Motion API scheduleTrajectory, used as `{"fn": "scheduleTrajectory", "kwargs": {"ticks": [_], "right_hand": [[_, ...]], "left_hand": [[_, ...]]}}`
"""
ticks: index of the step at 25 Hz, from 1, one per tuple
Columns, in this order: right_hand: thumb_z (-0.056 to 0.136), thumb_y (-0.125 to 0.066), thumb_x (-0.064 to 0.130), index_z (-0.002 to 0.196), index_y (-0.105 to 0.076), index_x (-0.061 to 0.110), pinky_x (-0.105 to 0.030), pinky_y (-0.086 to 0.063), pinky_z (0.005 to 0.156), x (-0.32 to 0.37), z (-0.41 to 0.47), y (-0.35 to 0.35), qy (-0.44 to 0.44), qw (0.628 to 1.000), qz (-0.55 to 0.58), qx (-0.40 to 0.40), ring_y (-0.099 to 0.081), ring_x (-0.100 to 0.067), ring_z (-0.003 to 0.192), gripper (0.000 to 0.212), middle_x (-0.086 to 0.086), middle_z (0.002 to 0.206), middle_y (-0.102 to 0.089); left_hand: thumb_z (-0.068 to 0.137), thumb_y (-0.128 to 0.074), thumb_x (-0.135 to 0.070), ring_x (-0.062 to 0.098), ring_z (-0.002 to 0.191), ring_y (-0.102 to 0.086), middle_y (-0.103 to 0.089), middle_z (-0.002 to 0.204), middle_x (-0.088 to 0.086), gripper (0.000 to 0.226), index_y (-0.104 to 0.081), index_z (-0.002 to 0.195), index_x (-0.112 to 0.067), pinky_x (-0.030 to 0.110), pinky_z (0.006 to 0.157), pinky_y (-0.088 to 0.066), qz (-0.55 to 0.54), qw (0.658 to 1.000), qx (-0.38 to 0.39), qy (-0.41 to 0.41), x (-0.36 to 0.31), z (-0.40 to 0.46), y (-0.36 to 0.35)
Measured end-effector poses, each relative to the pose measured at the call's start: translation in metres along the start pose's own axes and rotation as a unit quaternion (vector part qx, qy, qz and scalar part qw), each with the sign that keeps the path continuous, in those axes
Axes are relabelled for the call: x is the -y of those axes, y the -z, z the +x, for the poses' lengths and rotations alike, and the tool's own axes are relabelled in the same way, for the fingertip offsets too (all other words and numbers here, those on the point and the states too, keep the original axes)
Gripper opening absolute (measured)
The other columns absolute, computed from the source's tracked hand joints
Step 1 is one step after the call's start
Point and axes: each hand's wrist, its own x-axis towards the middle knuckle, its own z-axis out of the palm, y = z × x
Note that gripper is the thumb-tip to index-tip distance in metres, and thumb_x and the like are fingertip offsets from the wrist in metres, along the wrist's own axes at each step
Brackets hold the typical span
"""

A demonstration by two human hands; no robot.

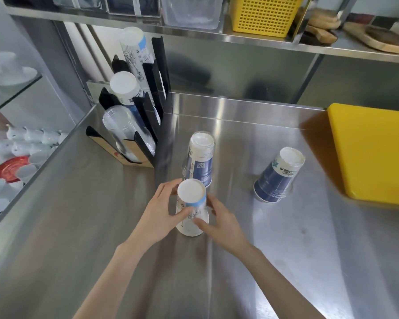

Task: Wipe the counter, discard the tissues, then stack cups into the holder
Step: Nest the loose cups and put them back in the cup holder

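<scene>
Grasping an upturned white paper cup (191, 207), blue-banded, both hands' grip: left hand (158, 217), right hand (221, 223).

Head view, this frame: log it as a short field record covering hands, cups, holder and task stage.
left hand: gripping the white cup stack from its left side
right hand: gripping the same stack from its right
white cup stack: upside down, base resting on the steel counter
other cups on counter: tall blue-and-white stack just behind; dark blue stack to the right, both upside down
cup holder: black, at back left, three slots already holding cups
tissues: none visible
task stage: stacking cups; three stacks not yet in holder
</scene>
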Motion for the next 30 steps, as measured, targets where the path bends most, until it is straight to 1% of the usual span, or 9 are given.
{"fn": "scheduleTrajectory", "kwargs": {"ticks": [3,7,9,13,15,17,21,27,30], "right_hand": [[0.083,-0.06,0.035,0.133,-0.038,0.026,0.003,-0.032,0.085,0.009,0.003,0.017,0.013,0.999,0.016,-0.026,-0.047,0.002,0.111,0.055,0.025,0.123,-0.047],[0.087,-0.054,0.031,0.132,-0.039,0.027,0.001,-0.033,0.086,0.022,0.026,0.043,0.023,0.997,0.024,-0.067,-0.045,0.006,0.112,0.047,0.035,0.119,-0.042],[0.088,-0.054,0.029,0.134,-0.037,0.023,-0.006,-0.034,0.093,0.026,0.045,0.05,0.025,0.996,0.018,-0.079,-0.045,0.001,0.116,0.05,0.021,0.128,-0.045],[0.087,-0.057,0.026,0.14,-0.025,0.016,-0.035,-0.033,0.11,0.027,0.089,0.053,-0.001,0.996,-0.03,-0.085,-0.038,-0.017,0.132,0.063,-0.002,0.147,-0.036],[0.085,-0.059,0.024,0.14,-0.022,0.014,-0.037,-0.033,0.11,0.028,0.105,0.051,-0.013,0.996,-0.041,-0.084,-0.038,-0.019,0.132,0.067,-0.004,0.147,-0.036],[0.084,-0.06,0.022,0.138,-0.028,0.015,-0.027,-0.034,0.106,0.027,0.115,0.049,-0.002,0.995,-0.04,-0.087,-0.043,-0.017,0.127,0.064,-0.003,0.142,-0.043],[0.083,-0.061,0.019,0.131,-0.039,0.021,-0.007,-0.032,0.09,0.03,0.117,0.046,0.018,0.995,-0.017,-0.092,-0.051,-0.011,0.116,0.053,0.002,0.131,-0.054],[0.084,-0.061,0.019,0.131,-0.04,0.023,-0.018,-0.036,0.097,0.056,0.102,0.063,0.066,0.99,-0.011,-0.125,-0.05,-0.009,0.119,0.052,0.005,0.133,-0.052],[0.085,-0.06,0.022,0.132,-0.038,0.025,-0.006,-0.035,0.091,0.076,0.086,0.076,0.097,0.984,0.0,-0.147,-0.046,-0.001,0.116,0.052,0.01,0.134,-0.05]], "left_hand": [[0.083,-0.058,-0.029,-0.015,0.101,-0.05,-0.052,0.118,-0.012,0.043,-0.044,0.124,-0.028,-0.001,0.079,-0.037,-0.064,0.998,-0.021,0.022,-0.002,0.011,0.008],[0.087,-0.053,-0.028,-0.006,0.098,-0.054,-0.056,0.12,-0.006,0.036,-0.047,0.122,-0.024,-0.004,0.074,-0.036,-0.079,0.995,-0.042,0.053,-0.002,0.042,0.014],[0.085,-0.057,-0.027,0.003,0.104,-0.052,-0.053,0.126,-0.003,0.042,-0.045,0.125,-0.023,0.006,0.082,-0.038,-0.06,0.995,-0.034,0.068,0.002,0.06,0.012],[0.081,-0.063,-0.029,0.015,0.121,-0.044,-0.041,0.141,0.006,0.063,-0.033,0.135,-0.017,0.027,0.099,-0.035,0.018,0.996,0.024,0.087,0.016,0.094,0.003],[0.079,-0.065,-0.03,0.021,0.13,-0.038,-0.036,0.145,0.009,0.071,-0.027,0.138,-0.016,0.034,0.105,-0.032,0.033,0.995,0.04,0.09,0.019,0.107,-0.003],[0.079,-0.065,-0.03,0.024,0.132,-0.036,-0.036,0.146,0.009,0.072,-0.026,0.138,-0.015,0.034,0.105,-0.031,0.044,0.995,0.041,0.081,0.019,0.118,-0.008],[0.077,-0.066,-0.03,0.021,0.123,-0.047,-0.049,0.136,0.006,0.063,-0.037,0.131,-0.017,0.027,0.096,-0.035,0.035,0.999,0.017,0.037,0.012,0.127,-0.009],[0.078,-0.066,-0.024,0.007,0.11,-0.048,-0.052,0.128,-0.002,0.056,-0.04,0.128,-0.026,0.023,0.091,-0.034,0.003,1.0,-0.01,-0.015,-0.019,0.121,0.006],[0.078,-0.065,-0.024,-0.007,0.101,-0.047,-0.048,0.117,-0.013,0.055,-0.04,0.127,-0.03,0.011,0.084,-0.035,0.003,0.998,-0.026,-0.056,-0.045,0.116,0.018]]}}
